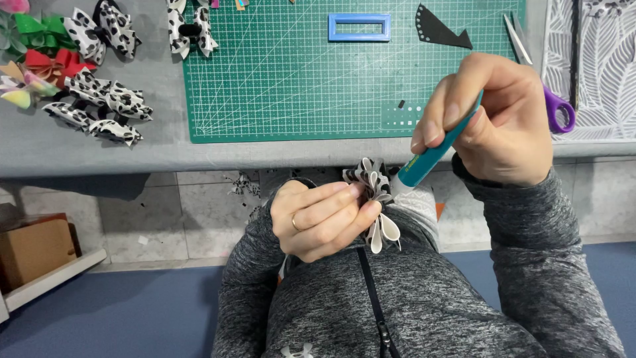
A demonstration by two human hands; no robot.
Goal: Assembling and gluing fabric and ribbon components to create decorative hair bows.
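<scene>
Teal tool (434, 154) gripped in right hand (493, 119) slants tip-down-left onto ribbon bow (376, 199) pinched by left hand (318, 219).

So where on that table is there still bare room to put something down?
The middle of the green cutting mat, below the blue frame, is bare. The grey strip along the front edge too. The left end is crowded with spotted bows; scissors lie right.

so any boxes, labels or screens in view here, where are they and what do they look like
Cardboard box: lower left, on a low white shelf by the floor; plain brown, squarish.
Label on the teal tool: small yellowish print near its tip, in the right hand.
No screens or signs.
</scene>
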